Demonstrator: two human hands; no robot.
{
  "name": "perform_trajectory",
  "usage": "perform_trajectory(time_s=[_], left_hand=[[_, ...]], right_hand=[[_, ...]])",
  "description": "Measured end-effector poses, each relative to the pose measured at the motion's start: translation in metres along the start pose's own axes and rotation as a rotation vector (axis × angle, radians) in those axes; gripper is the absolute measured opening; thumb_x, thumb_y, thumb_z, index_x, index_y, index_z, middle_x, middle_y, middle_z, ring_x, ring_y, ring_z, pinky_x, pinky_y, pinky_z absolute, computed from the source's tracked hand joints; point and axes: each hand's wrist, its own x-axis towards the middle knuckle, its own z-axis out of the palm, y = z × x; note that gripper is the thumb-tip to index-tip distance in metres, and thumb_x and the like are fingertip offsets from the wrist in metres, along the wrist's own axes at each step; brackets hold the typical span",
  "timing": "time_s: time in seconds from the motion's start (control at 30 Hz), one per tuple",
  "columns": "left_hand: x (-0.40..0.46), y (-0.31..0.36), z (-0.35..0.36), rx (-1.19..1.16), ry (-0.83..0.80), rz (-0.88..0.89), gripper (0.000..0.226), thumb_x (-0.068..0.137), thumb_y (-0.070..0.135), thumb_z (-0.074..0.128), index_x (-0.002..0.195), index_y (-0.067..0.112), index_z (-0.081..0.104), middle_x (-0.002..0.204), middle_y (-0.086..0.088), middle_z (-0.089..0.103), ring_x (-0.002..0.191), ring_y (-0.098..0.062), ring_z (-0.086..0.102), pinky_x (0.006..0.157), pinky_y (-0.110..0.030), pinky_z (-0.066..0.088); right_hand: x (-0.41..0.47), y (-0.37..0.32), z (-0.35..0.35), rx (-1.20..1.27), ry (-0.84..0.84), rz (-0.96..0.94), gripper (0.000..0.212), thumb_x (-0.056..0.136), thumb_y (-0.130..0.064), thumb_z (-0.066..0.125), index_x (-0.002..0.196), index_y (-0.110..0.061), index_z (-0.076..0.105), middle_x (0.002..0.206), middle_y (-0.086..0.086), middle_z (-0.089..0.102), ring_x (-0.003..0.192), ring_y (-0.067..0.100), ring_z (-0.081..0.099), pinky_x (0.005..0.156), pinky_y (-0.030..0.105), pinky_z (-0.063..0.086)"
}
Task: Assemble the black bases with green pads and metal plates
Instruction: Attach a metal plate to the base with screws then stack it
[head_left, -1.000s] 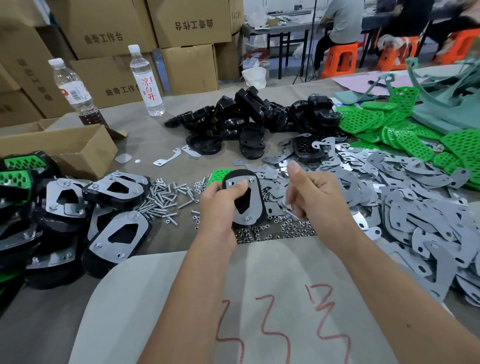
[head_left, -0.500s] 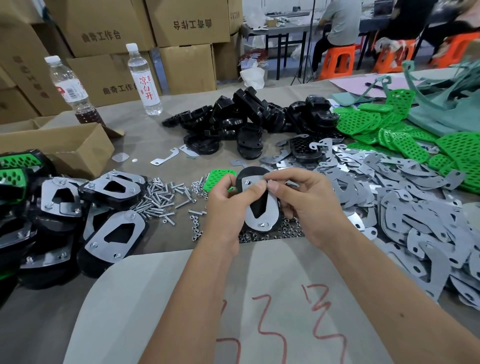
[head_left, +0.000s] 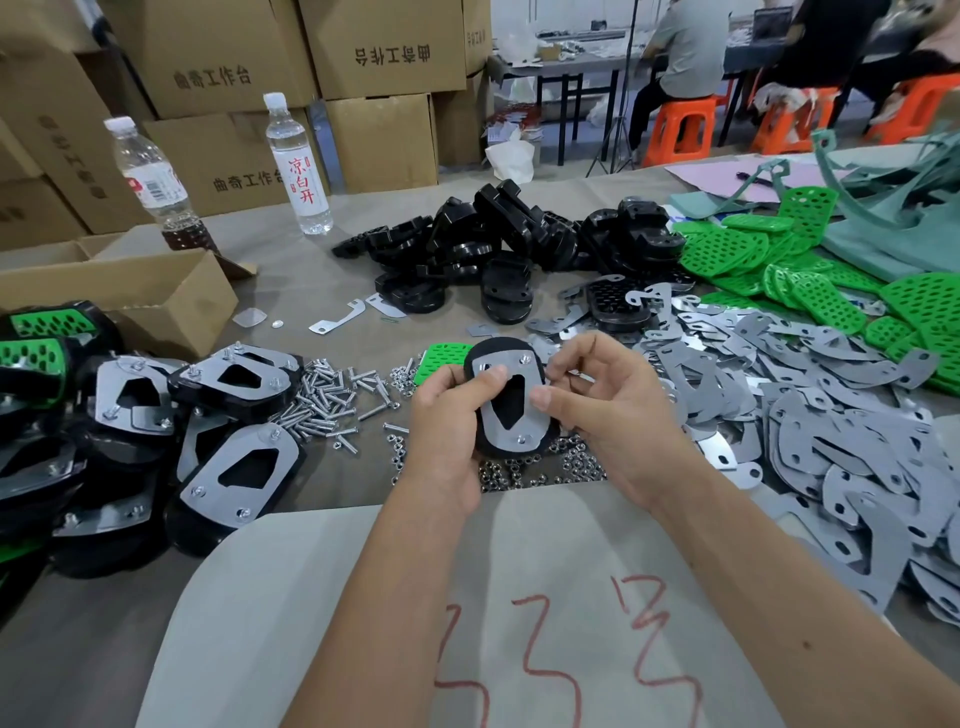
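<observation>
A black base (head_left: 480, 358) with a grey metal plate (head_left: 500, 426) on top is held above the table centre. My left hand (head_left: 452, 426) grips its left side, thumb on the plate's upper left corner. My right hand (head_left: 613, 415) holds the right edge, thumb on the plate, fingers curled behind. Screw ends show at the plate's corners. A green pad (head_left: 444, 358) lies just behind. Loose black bases (head_left: 498, 249) are heaped at the back, green pads (head_left: 810, 280) at the right, metal plates (head_left: 831, 415) in a wide pile on the right.
Finished assemblies (head_left: 156, 415) are stacked at the left beside an open cardboard box (head_left: 130, 291). Screws (head_left: 332, 400) and nuts (head_left: 540, 467) are scattered under my hands. Two water bottles (head_left: 298, 161) stand behind. A grey sheet (head_left: 467, 597) with red marks covers the near edge. People sit at a far table.
My right hand came in from the right of the base and now holds its right edge. The base has tilted and shifted slightly right and down in my grip.
</observation>
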Motion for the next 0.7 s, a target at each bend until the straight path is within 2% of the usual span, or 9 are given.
perform_trajectory(time_s=[0.1,0.23,0.27,0.33,0.4,0.47,0.57,0.63,0.7], left_hand=[[0.001,-0.001,-0.001,0.013,0.0,-0.006,0.022,0.092,0.005,0.07,0.113,-0.003,0.065,0.088,-0.012,0.075,0.071,-0.023,0.071,0.057,-0.033,0.059],[0.0,-0.003,0.002,0.036,0.039,0.002,0.02,0.091,0.004,0.072,0.109,-0.002,0.065,0.087,-0.012,0.075,0.071,-0.023,0.072,0.058,-0.033,0.06],[0.0,-0.004,0.002,0.036,0.049,0.002,0.021,0.091,0.004,0.072,0.109,-0.003,0.065,0.088,-0.013,0.075,0.072,-0.024,0.072,0.059,-0.033,0.06],[0.001,-0.004,0.002,0.034,0.051,-0.001,0.022,0.092,0.005,0.071,0.111,-0.004,0.065,0.09,-0.014,0.075,0.073,-0.025,0.071,0.059,-0.033,0.06],[0.0,-0.004,0.002,0.038,0.05,0.0,0.021,0.092,0.005,0.071,0.111,-0.003,0.065,0.09,-0.014,0.074,0.074,-0.026,0.07,0.059,-0.033,0.059],[0.0,-0.005,0.003,0.04,0.056,0.003,0.016,0.092,0.005,0.071,0.106,0.0,0.066,0.091,-0.014,0.074,0.076,-0.027,0.07,0.063,-0.035,0.06],[0.0,-0.003,0.003,0.005,0.082,0.014,0.01,0.091,0.004,0.072,0.098,0.004,0.066,0.086,-0.013,0.074,0.074,-0.028,0.069,0.066,-0.037,0.06],[0.001,-0.001,0.003,-0.04,0.108,0.023,0.009,0.09,0.003,0.072,0.094,0.007,0.065,0.084,-0.013,0.074,0.073,-0.027,0.07,0.067,-0.04,0.061],[0.001,0.0,0.002,-0.052,0.159,0.049,0.011,0.089,0.004,0.074,0.09,0.011,0.065,0.09,-0.017,0.075,0.079,-0.029,0.07,0.078,-0.048,0.061]], right_hand=[[-0.001,0.001,0.002,-0.058,-0.04,0.025,0.049,0.074,-0.003,0.082,0.118,-0.024,0.077,0.088,-0.005,0.052,0.069,0.01,0.046,0.077,0.025,0.054],[-0.004,-0.002,0.005,-0.093,0.044,0.009,0.026,0.07,-0.006,0.084,0.083,-0.021,0.069,0.082,0.006,0.05,0.068,0.015,0.046,0.075,0.034,0.051],[-0.004,-0.002,0.005,-0.102,0.054,0.005,0.026,0.07,-0.006,0.084,0.081,-0.021,0.066,0.079,0.006,0.05,0.067,0.014,0.046,0.073,0.033,0.051],[-0.005,-0.003,0.006,-0.126,0.037,-0.001,0.03,0.072,-0.006,0.083,0.096,-0.022,0.073,0.085,0.0,0.054,0.067,0.014,0.046,0.073,0.031,0.051],[-0.005,-0.002,0.007,-0.127,0.031,0.025,0.039,0.072,-0.008,0.082,0.107,-0.024,0.077,0.091,-0.001,0.055,0.071,0.019,0.046,0.077,0.037,0.051],[-0.005,-0.003,0.007,-0.119,0.061,0.047,0.023,0.073,-0.013,0.085,0.092,-0.019,0.073,0.085,0.006,0.055,0.074,0.023,0.049,0.076,0.044,0.048],[-0.006,-0.006,0.004,-0.178,0.069,0.04,0.021,0.079,-0.02,0.084,0.082,-0.018,0.063,0.078,0.005,0.059,0.068,0.019,0.054,0.064,0.031,0.046],[-0.006,-0.012,-0.003,-0.39,0.036,-0.018,0.019,0.085,-0.021,0.083,0.083,-0.021,0.064,0.074,-0.01,0.064,0.057,0.008,0.054,0.056,0.019,0.043],[-0.004,-0.018,-0.016,-0.762,-0.042,-0.065,0.016,0.084,-0.024,0.085,0.08,-0.028,0.07,0.08,-0.012,0.064,0.059,0.008,0.052,0.059,0.022,0.044]])
